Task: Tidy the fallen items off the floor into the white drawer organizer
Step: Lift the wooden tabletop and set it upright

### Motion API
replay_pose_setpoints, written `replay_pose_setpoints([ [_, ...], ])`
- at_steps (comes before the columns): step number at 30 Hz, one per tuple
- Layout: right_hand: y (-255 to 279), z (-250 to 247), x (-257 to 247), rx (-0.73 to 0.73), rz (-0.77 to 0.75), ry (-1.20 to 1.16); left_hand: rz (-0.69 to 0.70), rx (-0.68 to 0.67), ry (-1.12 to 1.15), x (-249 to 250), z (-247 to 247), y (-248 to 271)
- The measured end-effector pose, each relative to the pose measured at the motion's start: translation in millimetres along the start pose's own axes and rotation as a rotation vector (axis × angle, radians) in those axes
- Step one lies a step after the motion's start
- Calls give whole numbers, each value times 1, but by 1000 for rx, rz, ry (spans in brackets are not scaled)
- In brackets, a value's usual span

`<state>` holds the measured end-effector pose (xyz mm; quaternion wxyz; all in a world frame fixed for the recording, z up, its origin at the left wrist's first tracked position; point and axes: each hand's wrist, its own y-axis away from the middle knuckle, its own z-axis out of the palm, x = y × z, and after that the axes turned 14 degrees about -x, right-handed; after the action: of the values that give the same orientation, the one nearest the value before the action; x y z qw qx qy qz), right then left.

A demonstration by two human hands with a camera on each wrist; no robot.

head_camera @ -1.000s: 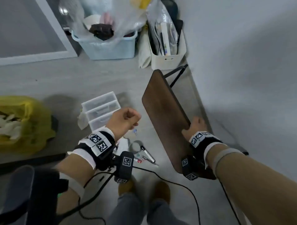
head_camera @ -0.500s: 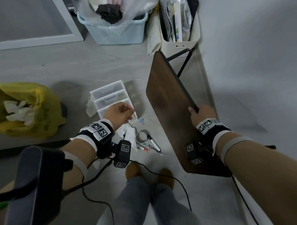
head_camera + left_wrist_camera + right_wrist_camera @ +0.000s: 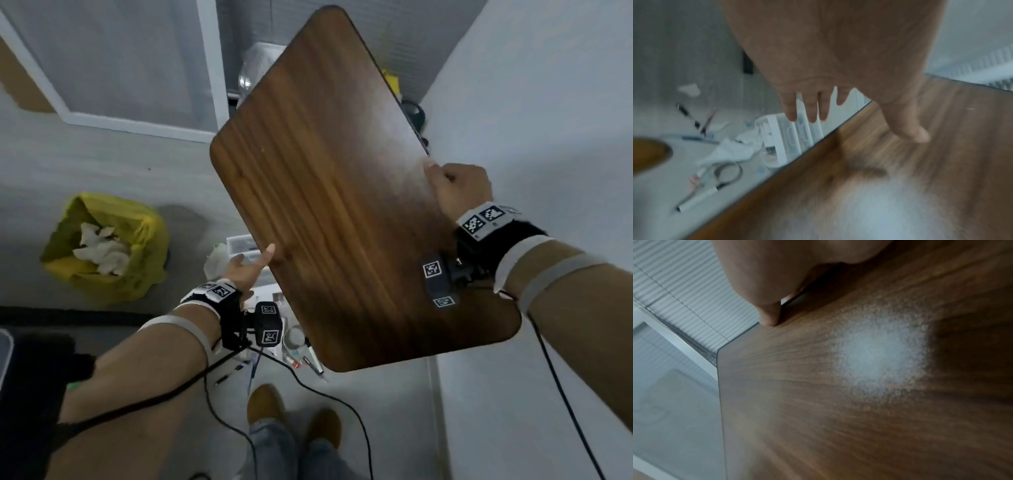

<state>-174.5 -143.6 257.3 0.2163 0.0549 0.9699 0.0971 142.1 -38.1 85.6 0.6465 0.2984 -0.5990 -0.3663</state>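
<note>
A brown wooden tabletop [image 3: 342, 192] is held up in the air, tilted, and fills the middle of the head view. My right hand [image 3: 455, 188] grips its right edge, thumb on the top face [image 3: 768, 316]. My left hand [image 3: 246, 267] is open with fingers spread at the board's left edge; its thumb [image 3: 908, 129] lies over the wood. The white drawer organizer [image 3: 241, 245] sits on the floor below, half hidden by the board, also seen past my fingers [image 3: 785, 138]. A tape ring [image 3: 728, 173], pens [image 3: 313, 356], a marker [image 3: 698, 200] and crumpled tissue [image 3: 729, 151] lie on the floor.
A bin with a yellow bag [image 3: 102, 246] of tissues stands at the left. A grey wall [image 3: 548, 102] runs close on the right. A white-framed panel [image 3: 137, 68] is at the back. Black cables [image 3: 325, 394] trail over the floor by my shoes [image 3: 267, 404].
The tabletop has risen from standing on edge by the floor to a high tilt facing me. My left hand opened from a fist and moved to the board's left edge.
</note>
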Motion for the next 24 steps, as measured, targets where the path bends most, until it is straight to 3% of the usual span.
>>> replay_pose_setpoints([
  [2,-9,-8,-20,-14,-12,-67,122,-115,242,2,-6,2],
  [4,-20,-13,-30,-25,-27,-134,219,-145,410,3,-15,4],
  [9,-51,-2,-36,-115,-14,-188,202,-370,701,-10,-39,9],
  [14,-99,26,-40,-127,25,-146,328,-243,757,-16,-47,-5],
  [16,-131,36,-39,-139,-20,-127,319,-184,808,-5,-42,-11],
  [20,-187,51,-32,-270,-58,-163,359,-146,874,28,-16,-23],
  [24,-223,63,28,-169,156,-186,456,-95,959,68,25,-42],
])
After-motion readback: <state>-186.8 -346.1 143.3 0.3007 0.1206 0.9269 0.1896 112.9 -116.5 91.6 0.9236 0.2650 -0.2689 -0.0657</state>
